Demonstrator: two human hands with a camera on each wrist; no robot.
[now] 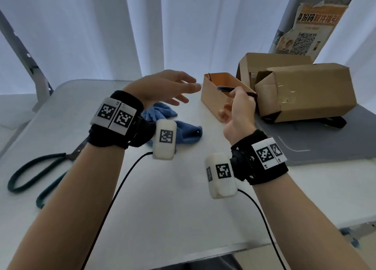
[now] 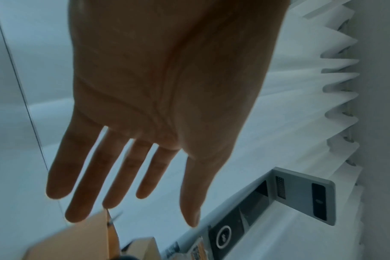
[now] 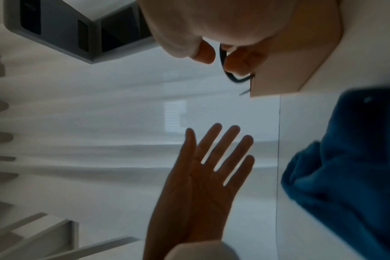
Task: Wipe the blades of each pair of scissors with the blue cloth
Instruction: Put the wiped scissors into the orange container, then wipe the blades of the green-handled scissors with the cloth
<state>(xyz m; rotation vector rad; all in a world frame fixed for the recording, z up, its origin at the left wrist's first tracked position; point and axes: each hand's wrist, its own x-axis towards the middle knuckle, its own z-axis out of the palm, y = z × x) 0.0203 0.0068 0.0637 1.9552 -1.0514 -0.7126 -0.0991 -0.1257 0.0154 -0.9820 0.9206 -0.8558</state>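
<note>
My right hand (image 1: 240, 104) grips the dark handle of a pair of scissors (image 1: 223, 89) over the open orange box (image 1: 211, 98); the blades are hidden. The right wrist view shows my fingers (image 3: 241, 59) curled through the dark handle loop (image 3: 234, 80). My left hand (image 1: 173, 88) hovers open and flat above the crumpled blue cloth (image 1: 185, 131), fingers (image 2: 78, 176) spread toward the box, holding nothing. A second pair of scissors with green handles (image 1: 40, 172) lies at the table's left, partly under my left forearm.
Two brown cardboard boxes (image 1: 305, 90) stand behind and right of the orange box on a grey mat (image 1: 325, 145). White curtains hang behind the white table (image 1: 173, 198). Cables run from both wrist cameras toward the near edge.
</note>
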